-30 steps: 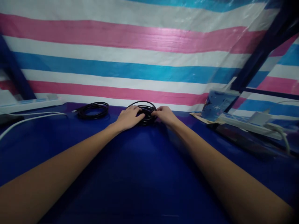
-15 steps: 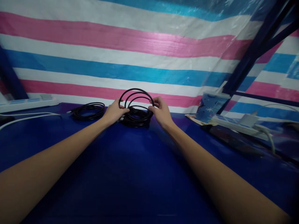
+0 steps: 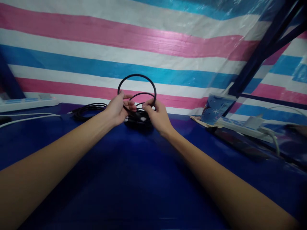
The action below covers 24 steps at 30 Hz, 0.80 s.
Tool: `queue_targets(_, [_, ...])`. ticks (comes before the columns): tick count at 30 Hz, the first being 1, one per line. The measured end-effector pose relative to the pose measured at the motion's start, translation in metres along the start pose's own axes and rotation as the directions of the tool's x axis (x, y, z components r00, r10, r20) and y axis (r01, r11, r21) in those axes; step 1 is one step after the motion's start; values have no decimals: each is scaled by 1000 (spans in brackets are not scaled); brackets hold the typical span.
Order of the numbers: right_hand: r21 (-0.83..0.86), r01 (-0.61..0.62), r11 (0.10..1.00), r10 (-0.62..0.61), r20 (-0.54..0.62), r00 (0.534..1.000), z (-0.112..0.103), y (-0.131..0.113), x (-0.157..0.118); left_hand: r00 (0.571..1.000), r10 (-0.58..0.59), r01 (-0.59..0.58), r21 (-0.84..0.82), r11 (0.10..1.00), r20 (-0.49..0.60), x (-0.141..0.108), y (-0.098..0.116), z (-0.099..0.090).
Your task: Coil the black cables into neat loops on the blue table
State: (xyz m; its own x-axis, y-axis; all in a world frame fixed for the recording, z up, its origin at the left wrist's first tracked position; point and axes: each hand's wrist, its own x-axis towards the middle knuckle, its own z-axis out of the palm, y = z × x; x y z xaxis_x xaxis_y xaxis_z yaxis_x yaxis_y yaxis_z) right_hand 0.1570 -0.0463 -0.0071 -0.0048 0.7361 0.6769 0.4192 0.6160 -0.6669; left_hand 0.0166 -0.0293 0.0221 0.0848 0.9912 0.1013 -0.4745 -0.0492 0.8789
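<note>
A black cable (image 3: pixel 137 75) arches in a raised loop between my two hands, its lower coils bunched on the blue table (image 3: pixel 134 166). My left hand (image 3: pixel 120 108) holds the loop's left side, palm partly turned up and fingers curled toward the coils. At the loop's right side, my right hand (image 3: pixel 157 115) pinches the cable between thumb and fingers. A small pale connector shows among the dark coils between the hands. Left of my left hand lies a second coiled black cable (image 3: pixel 83 111) with a light tip.
White power strips lie at the far left (image 3: pixel 28 103) and right (image 3: pixel 247 127). A blue patterned cup (image 3: pixel 217 108) stands right of centre, near a dark flat object (image 3: pixel 235 142). White cables cross the left side; a striped sheet (image 3: pixel 96 38) hangs behind.
The loop between my hands has risen and now stands higher above the coils. My left hand has turned its palm upward, and my right hand has moved slightly left.
</note>
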Motion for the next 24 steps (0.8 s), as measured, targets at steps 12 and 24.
queue_targets(12, [396,-261,880,147,297,944,-9,-1,1,989,-37,-3,-270,963,-142,-7,2,11])
queue_targets(24, [508,-400,763,495,-59,867,0,-21,2,971,238,-231,381,895,30,-22,-27,18])
